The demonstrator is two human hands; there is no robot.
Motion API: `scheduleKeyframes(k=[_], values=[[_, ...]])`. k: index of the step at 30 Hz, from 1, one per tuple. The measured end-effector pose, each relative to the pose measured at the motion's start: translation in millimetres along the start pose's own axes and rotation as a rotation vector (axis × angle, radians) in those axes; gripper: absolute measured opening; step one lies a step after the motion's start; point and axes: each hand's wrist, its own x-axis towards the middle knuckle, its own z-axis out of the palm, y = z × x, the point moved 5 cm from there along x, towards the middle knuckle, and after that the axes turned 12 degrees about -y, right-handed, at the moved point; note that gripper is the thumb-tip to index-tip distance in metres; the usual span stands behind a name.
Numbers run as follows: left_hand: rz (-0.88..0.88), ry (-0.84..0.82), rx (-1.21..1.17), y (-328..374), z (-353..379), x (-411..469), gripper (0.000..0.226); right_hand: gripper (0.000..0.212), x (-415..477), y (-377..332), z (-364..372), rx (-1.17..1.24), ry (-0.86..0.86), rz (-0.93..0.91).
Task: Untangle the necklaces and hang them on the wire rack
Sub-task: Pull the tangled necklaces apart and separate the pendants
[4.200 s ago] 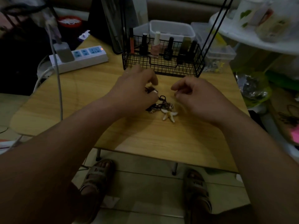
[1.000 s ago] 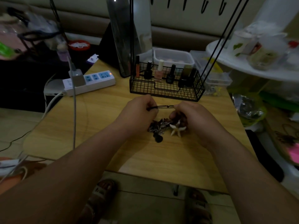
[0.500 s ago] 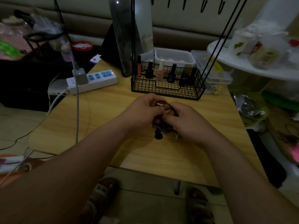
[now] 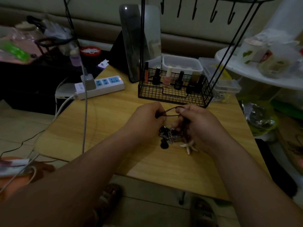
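Both forearms enter from the near edge of the view and converge over the middle of the wooden table [image 4: 114, 128]. The left hand [image 4: 147, 118] is curled, knuckles up, with thumb and forefinger pinching one end of a loop of dark cord [image 4: 172, 112]. The right hand [image 4: 201, 126], likewise curled, pinches the other end at its fingertips; its lower fingers bend inward around strands that drop from the loop. The cord spans the short gap between the hands as two nearly parallel strands, raised above the tabletop.

Below and between the hands sits the tangle of necklaces [image 4: 170, 135]: silver chain links bunched with dark cord, touching the right hand's fingers. Whether the bunch rests on the table or hangs from the cord cannot be told. A black pendant [image 4: 164, 145] lies at its near left edge. A white starfish pendant [image 4: 189, 147] lies at its near right edge, just beside the heel of the right hand.

The wire rack [image 4: 155, 92] stands just behind the hands. Its mesh basket holds upright nail polish bottles [image 4: 167, 77], and its rods rise to a row of hooks [image 4: 213, 15]. A power strip [image 4: 105, 86] lies left of the rack.
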Motion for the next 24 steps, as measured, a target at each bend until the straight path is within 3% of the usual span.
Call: scheduleKeyframes(k=[2,7,10,13,24], values=[[-0.008,0.005,-0.03,2,-1,1,0.009,0.011,1,1,-1,0.041,0.011,0.006],[-0.045,-0.034,-0.348,7,-1,4,0.017,0.013,-7,-3,6,-0.514,-0.081,0.013],[-0.023,-0.017,-0.439,10,-2,4,0.003,0.017,-11,-4,13,-0.649,-0.094,0.001],[0.015,-0.041,-0.435,13,-2,2,0.01,0.027,-11,-4,14,-0.752,-0.053,0.009],[0.012,-0.253,-0.294,9,5,-6,0.023,0.03,-10,4,1,-0.17,-0.01,0.004]])
